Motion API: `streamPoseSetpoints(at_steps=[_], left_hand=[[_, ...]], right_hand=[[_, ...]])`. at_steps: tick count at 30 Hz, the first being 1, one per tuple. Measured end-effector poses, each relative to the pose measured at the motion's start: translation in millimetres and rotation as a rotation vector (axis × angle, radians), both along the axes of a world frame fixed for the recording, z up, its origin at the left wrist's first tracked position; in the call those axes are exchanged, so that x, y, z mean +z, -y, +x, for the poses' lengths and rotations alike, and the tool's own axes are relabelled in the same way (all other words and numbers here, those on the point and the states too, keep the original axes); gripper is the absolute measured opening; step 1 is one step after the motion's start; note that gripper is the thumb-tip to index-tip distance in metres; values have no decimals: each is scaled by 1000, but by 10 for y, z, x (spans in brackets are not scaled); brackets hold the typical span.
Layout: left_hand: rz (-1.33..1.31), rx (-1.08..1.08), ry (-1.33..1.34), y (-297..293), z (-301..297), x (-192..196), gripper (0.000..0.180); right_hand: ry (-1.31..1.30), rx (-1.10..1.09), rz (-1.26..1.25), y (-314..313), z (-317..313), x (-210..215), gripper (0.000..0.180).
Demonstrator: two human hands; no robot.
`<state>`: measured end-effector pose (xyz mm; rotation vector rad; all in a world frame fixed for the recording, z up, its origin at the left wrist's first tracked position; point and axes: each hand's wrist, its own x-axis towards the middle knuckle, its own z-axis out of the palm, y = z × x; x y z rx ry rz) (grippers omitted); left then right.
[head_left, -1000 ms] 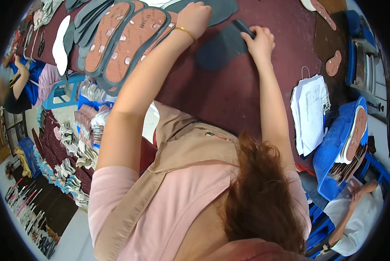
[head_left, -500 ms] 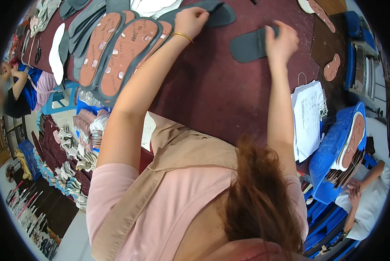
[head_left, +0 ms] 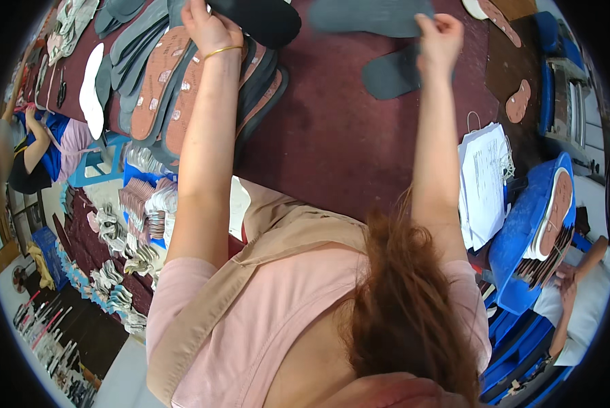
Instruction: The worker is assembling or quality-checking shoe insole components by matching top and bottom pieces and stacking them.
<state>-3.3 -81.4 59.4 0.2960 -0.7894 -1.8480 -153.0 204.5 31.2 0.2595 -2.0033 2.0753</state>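
Note:
My left hand (head_left: 213, 30) is at the far edge of the view, closed on the near end of a black insole (head_left: 267, 20) raised above the stacks. Between the fingers and thumb of my right hand (head_left: 442, 42) is the right end of a dark grey insole (head_left: 363, 15), slightly blurred and held off the table. Below it another grey insole (head_left: 391, 73) lies flat on the table, its right end hidden behind my right hand. Under my left wrist, brown-faced insoles (head_left: 156, 85) overlap with grey ones.
The dark red tabletop (head_left: 318, 136) stretches in front of me. Papers on a clip (head_left: 480, 183) lie at its right edge. Beside them stands a blue bin (head_left: 505, 265) with stacked insoles. People sit at left and right. White pieces (head_left: 92, 95) lie far left.
My left hand has drawn back leftward with a black insole lifted. My right hand has come off the insole on the table and now holds up a grey one.

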Motion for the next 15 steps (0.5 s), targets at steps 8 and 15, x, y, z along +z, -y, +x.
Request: streamPoseSetpoints(at_steps=[8, 15], left_hand=[[-1358, -258, 797, -1283, -573, -389, 46], [-643, -659, 78, -2591, 320, 573, 24]], right_hand=[[-211, 178, -239, -974, 590, 1570, 32], [100, 275, -305, -975, 1418, 1243, 25]])
